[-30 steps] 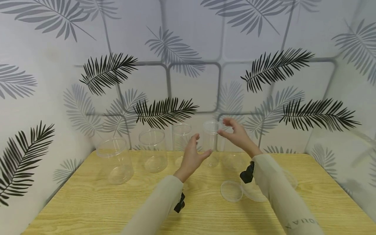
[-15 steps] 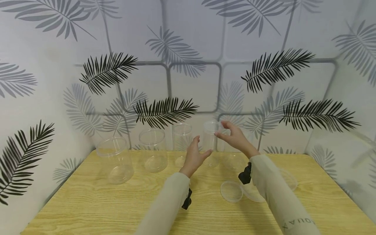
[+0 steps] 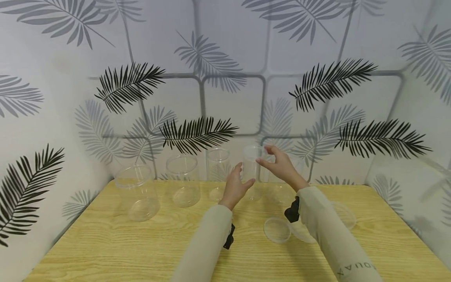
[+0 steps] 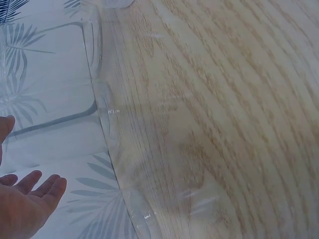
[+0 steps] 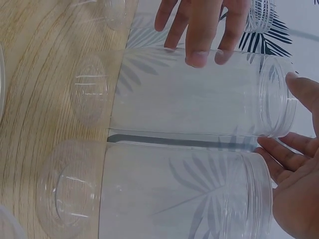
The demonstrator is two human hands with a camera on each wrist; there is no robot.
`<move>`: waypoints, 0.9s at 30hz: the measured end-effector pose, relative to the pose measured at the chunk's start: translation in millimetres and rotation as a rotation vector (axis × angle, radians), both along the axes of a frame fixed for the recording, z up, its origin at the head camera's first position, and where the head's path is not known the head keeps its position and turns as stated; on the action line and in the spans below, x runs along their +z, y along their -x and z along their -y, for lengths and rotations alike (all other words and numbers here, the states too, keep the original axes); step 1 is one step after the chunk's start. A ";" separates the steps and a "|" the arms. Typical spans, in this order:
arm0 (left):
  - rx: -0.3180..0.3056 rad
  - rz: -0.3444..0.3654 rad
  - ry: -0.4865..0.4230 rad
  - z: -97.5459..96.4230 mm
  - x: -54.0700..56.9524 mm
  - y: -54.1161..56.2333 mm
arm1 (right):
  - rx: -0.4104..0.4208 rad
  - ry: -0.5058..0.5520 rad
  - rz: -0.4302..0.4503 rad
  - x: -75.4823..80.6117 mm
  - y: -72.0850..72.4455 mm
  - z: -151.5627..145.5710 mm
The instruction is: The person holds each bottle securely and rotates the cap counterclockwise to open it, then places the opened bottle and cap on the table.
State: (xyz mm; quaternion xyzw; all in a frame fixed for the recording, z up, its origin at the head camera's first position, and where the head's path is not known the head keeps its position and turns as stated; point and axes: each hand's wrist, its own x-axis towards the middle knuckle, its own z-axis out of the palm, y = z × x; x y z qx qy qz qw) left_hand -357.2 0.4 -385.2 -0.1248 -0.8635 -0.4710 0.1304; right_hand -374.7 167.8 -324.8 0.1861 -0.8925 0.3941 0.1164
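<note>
Leafy wall [image 3: 225,39], wooden table [image 3: 141,250], jars [image 3: 251,170].

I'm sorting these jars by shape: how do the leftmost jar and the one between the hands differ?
The leftmost jar is clearly wider than the slim jar. The leftmost jar stands toward the table's left side, away from both hands; the slim jar stands between the left hand and the right hand, which is at its rim. Both are clear and cylindrical.

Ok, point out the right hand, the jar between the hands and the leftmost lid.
Right hand [image 3: 283,167]: head view, middle.
Jar [image 5: 187,94]: right wrist view, side wall.
Leftmost lid [image 3: 277,230]: head view, flat face.
</note>
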 end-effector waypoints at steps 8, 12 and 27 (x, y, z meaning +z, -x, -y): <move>0.018 -0.035 0.003 -4.0 -1.6 1.6 | -0.011 0.007 -0.039 -1.8 -0.3 1.3; 0.019 -0.039 -0.010 -5.3 -2.5 1.2 | -0.009 0.026 -0.046 -2.2 -1.8 1.2; -0.074 -0.082 -0.087 5.0 1.3 -5.3 | 0.015 0.139 -0.068 7.7 -16.9 4.9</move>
